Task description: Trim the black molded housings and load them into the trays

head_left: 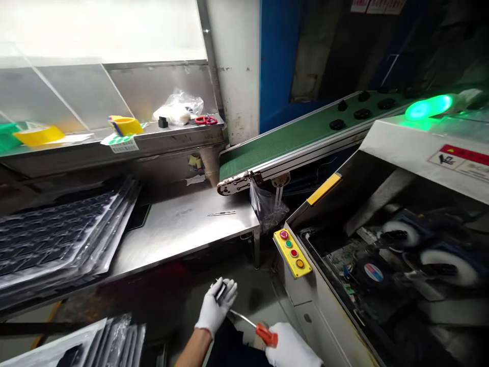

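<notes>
My left hand [217, 306], in a white glove, is closed around a small black part [220, 290] at the bottom centre. Fingers cover much of that part. To its right, my gloved right hand [292, 345] grips an orange-handled tool [266, 334] with a thin metal shaft. The shaft slants up to the left, and its end is by my left hand's fingers; whether it touches the black part I cannot tell. Both hands are low, in front of the metal table [179, 224].
Stacked trays of black parts [53, 229] lie on the table's left; more trays [122, 341] sit below. A green conveyor [282, 142] slopes up rightward, carrying several black parts. At right stands a machine with a yellow button panel [293, 253]. Red scissors [206, 120] rest on the shelf.
</notes>
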The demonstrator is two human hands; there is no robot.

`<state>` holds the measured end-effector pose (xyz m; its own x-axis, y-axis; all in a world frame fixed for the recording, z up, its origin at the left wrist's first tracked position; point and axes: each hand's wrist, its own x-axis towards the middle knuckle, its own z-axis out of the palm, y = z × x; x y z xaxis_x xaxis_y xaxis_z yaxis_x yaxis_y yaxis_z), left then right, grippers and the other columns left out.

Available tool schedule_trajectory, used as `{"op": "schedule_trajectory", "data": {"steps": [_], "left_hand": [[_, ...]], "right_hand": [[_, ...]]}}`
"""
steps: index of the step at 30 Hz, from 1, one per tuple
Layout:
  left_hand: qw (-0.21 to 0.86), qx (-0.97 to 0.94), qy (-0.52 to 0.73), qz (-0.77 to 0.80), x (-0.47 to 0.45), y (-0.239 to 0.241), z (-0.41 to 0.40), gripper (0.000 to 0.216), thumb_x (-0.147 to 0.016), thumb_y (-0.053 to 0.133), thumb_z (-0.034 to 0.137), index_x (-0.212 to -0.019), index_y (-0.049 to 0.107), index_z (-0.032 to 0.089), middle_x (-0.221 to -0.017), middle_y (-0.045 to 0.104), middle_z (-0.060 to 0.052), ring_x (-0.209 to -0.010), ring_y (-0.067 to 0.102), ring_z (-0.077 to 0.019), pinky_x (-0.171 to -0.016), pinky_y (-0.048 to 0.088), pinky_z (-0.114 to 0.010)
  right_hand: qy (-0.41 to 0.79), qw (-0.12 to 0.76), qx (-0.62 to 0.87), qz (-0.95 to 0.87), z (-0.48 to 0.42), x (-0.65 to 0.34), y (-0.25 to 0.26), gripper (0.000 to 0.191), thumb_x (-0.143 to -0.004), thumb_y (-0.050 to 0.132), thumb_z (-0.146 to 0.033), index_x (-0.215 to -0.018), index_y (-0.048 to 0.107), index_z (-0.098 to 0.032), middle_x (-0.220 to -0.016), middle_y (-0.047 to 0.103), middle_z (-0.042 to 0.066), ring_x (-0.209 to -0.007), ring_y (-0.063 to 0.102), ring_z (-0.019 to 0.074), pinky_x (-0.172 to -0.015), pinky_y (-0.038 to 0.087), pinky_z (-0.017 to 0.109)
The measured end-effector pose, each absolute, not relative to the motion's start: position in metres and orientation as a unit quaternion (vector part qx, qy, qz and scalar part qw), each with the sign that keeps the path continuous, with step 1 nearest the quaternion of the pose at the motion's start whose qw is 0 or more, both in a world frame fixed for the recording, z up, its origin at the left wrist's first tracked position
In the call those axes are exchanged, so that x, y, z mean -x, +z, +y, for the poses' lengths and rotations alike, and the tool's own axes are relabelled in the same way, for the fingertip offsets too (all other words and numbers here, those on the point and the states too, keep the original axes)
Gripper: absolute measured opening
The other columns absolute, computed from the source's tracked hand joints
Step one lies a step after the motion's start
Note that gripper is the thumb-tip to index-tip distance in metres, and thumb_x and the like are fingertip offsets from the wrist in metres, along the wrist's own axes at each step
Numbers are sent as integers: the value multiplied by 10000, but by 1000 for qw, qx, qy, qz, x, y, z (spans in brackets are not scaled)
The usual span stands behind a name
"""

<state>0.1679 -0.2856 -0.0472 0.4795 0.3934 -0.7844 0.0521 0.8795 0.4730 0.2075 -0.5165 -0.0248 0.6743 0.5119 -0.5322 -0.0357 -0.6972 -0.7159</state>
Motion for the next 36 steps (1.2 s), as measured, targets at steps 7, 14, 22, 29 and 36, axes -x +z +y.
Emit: {"op": "schedule_trajectory", "data": {"steps": [7, 14, 22, 29, 36], "left_hand": [[817, -355, 31, 453, -126, -6, -254, 205, -727, 757, 231, -864, 660, 114, -918, 710, -120, -855, 682, -249, -745, 505, -324], [830, -436, 71, 341, -109, 59, -237, 267, -647, 818, 218, -672, 561, 153, -664, 506, 41, -637, 438, -114, -607, 346, -248], [944, -147, 143, 260, -104, 104, -178, 239, -709, 771, 292, -874, 660, 159, -754, 545, -15, -673, 519, -136, -636, 363, -269], [978, -74, 132, 142, -130, 108, -107, 208, -725, 731, 298, -794, 655, 116, -672, 511, -9, -585, 485, -128, -578, 360, -280], [992, 25, 14, 126, -150, 101, -56, 402, -665, 796, 404, -911, 671, 113, -719, 570, -16, -663, 520, -147, -715, 448, -332]], "right_hand": [[274, 550, 788, 21, -512, -230, -71, 142, -533, 756, -291, -638, 695, -218, -662, 695, 10, -741, 678, 297, -697, 532, 363], [188, 661, 709, 156, -389, -306, -116, 306, -895, 603, -275, -1174, 570, -154, -1174, 626, 81, -980, 635, 208, -830, 544, 411], [344, 613, 672, 231, -281, -351, -136, 286, -914, 583, -299, -1166, 564, -166, -1143, 613, 70, -946, 634, 199, -775, 560, 375], [500, 558, 635, 186, -274, -297, -98, 291, -841, 638, -320, -1060, 626, -129, -1009, 712, 117, -941, 694, 263, -837, 548, 404], [421, 539, 708, -179, -196, -265, 69, 643, -686, 762, -263, -1293, 552, -309, -1396, 540, 35, -1325, 441, 261, -1133, 328, 415]]}}
